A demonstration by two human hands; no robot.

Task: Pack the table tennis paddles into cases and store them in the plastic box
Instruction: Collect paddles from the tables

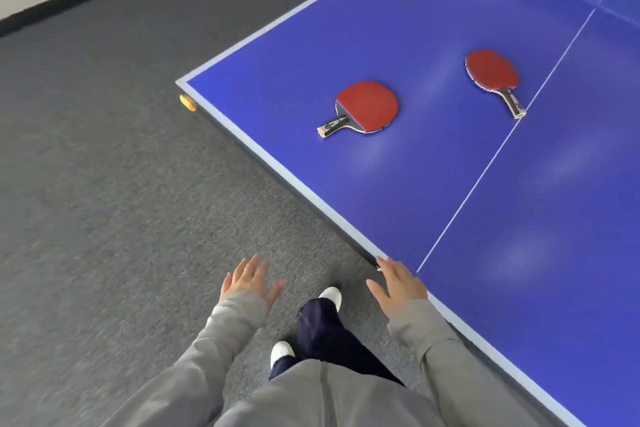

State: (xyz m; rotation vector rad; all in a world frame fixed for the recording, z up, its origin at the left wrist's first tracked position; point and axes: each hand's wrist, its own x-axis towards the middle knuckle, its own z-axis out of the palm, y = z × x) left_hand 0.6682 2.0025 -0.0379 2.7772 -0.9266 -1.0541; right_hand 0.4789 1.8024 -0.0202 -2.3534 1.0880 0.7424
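Our left hand (247, 279) and right hand (398, 284) hang spread (holding nothing) beside the tabletop (433, 28), where two paddles (365, 107) lie well apart.

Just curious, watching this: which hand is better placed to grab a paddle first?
Probably the right hand: it is open at the table edge, while the left hand is over the carpet, farther from near paddle and far paddle.

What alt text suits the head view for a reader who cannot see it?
Two red paddles, a near paddle and a far paddle, lie apart on a blue table. The person's left hand and right hand are open and empty near its edge.
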